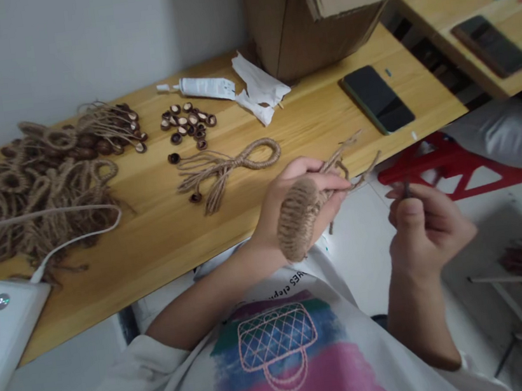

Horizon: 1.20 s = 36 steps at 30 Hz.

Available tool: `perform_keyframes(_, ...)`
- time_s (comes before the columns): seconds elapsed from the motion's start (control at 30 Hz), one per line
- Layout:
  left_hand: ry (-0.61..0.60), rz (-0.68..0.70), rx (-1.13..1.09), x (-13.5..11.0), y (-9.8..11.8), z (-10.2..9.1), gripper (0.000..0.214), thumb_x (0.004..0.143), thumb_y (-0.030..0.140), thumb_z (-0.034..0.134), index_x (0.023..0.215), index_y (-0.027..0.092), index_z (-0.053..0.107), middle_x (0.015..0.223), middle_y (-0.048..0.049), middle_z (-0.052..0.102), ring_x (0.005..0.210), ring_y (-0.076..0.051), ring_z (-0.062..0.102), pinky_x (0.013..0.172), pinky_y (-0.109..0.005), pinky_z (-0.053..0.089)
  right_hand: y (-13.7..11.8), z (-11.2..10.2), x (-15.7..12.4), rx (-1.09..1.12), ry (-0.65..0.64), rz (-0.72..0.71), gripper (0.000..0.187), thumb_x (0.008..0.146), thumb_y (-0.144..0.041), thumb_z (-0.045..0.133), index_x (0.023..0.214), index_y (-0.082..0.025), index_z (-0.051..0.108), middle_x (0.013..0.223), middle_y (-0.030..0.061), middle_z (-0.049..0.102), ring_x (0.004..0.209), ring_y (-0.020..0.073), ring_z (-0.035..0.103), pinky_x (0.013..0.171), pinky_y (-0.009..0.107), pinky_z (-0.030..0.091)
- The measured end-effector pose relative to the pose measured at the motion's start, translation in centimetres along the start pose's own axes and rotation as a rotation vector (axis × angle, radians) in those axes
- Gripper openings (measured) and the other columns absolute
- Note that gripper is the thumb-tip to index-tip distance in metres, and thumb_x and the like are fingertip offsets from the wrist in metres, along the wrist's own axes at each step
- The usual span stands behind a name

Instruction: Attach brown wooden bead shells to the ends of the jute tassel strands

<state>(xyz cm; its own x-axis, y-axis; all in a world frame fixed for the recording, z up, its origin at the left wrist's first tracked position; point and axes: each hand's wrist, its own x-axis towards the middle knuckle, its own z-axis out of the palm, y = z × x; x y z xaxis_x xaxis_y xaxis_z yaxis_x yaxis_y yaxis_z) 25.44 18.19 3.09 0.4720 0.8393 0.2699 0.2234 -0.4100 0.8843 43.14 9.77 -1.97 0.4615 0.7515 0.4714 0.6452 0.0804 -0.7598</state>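
Note:
My left hand (297,200) is closed around a jute rope loop (299,224), thickly wrapped with twine, with loose strands (356,167) fanning out past my fingertips. My right hand (423,225) is pinched shut on a thin dark tool (407,188), perhaps a needle or hook, held just right of the strands. Both hands hover in front of the wooden table's (160,234) near edge, above my lap. On the table lies a finished jute loop with tassel (233,166), with brown beads (188,123) beyond it.
A big heap of jute pieces (33,180) fills the table's left. A glue tube (203,87), crumpled paper (259,90), a phone (377,99) and a cardboard box (313,9) sit at the back. A white power bank (2,332) with cable lies near left. A red stool (454,167) stands below right.

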Motion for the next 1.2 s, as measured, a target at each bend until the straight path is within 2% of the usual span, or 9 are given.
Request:
perform_keyframes(0.1,-0.007,0.003,0.018,0.2,0.0,-0.1,0.008,0.083,0.019,0.064,0.086,0.019,0.072,0.104,-0.0050,0.064,0.095,-0.013,0.064,0.087,-0.026,0.053,-0.1,-0.4,0.3,-0.055,0.056,-0.149,0.022,0.083,-0.040,0.061,0.086,-0.018,0.067,0.062,-0.0008,0.054,0.053,0.0096,0.047,0.050,0.023,0.035)
perform_keyframes(0.23,-0.032,0.005,0.006,0.3,-0.1,-0.1,0.011,0.084,0.018,0.062,0.089,0.018,0.072,0.105,-0.0058,0.063,0.094,-0.013,0.064,0.087,-0.024,0.053,-1.1,-0.6,0.9,-0.165,-0.013,-0.305,0.016,0.081,-0.035,0.064,0.087,-0.021,0.067,0.063,-0.0007,0.059,0.051,0.0092,0.050,0.049,0.022,0.037)
perform_keyframes(0.43,-0.042,0.039,-0.008,0.2,0.0,-0.1,0.011,0.084,0.017,0.062,0.087,0.017,0.072,0.103,-0.0059,0.063,0.095,-0.014,0.064,0.085,-0.025,0.053,-1.9,-0.5,1.2,-0.235,-0.084,-0.305,0.016,0.083,-0.037,0.061,0.083,-0.021,0.065,0.060,-0.0005,0.058,0.052,0.0106,0.052,0.049,0.023,0.040)
perform_keyframes(0.63,-0.038,0.060,-0.012,0.1,-0.1,0.0,0.011,0.084,0.016,0.062,0.086,0.017,0.072,0.106,-0.0069,0.062,0.094,-0.013,0.065,0.085,-0.025,0.054,-2.0,-0.3,1.2,-0.191,-0.097,-0.322,0.011,0.083,-0.031,0.062,0.082,-0.021,0.064,0.060,-0.0018,0.058,0.052,0.0085,0.051,0.050,0.021,0.040)
perform_keyframes(1.0,-0.050,0.000,-0.119,-0.1,0.5,-0.1,0.013,0.086,0.016,0.059,0.085,0.017,0.073,0.107,-0.0071,0.059,0.096,-0.014,0.065,0.082,-0.024,0.056,-1.6,-0.3,0.8,-0.090,-0.141,-0.159,0.022,0.082,-0.039,0.062,0.075,-0.019,0.067,0.063,0.0006,0.061,0.055,0.0102,0.053,0.049,0.022,0.039)
perform_keyframes(1.1,-0.011,-0.006,-0.121,-0.2,0.5,0.1,0.015,0.087,0.016,0.058,0.087,0.016,0.073,0.106,-0.0084,0.058,0.097,-0.015,0.064,0.084,-0.025,0.055,-1.4,-0.2,0.7,-0.076,-0.048,-0.072,0.025,0.083,-0.040,0.061,0.074,-0.018,0.067,0.058,-0.0001,0.057,0.052,0.0090,0.049,0.048,0.022,0.036)
perform_keyframes(1.2,-0.023,0.026,-0.032,-0.2,0.2,-0.1,0.013,0.084,0.015,0.062,0.090,0.018,0.073,0.106,-0.0077,0.060,0.098,-0.015,0.064,0.086,-0.028,0.054,-1.1,-0.1,0.7,-0.042,0.068,0.023,0.028,0.084,-0.041,0.060,0.073,-0.016,0.067,0.054,-0.0016,0.050,0.048,0.0072,0.042,0.047,0.022,0.032)
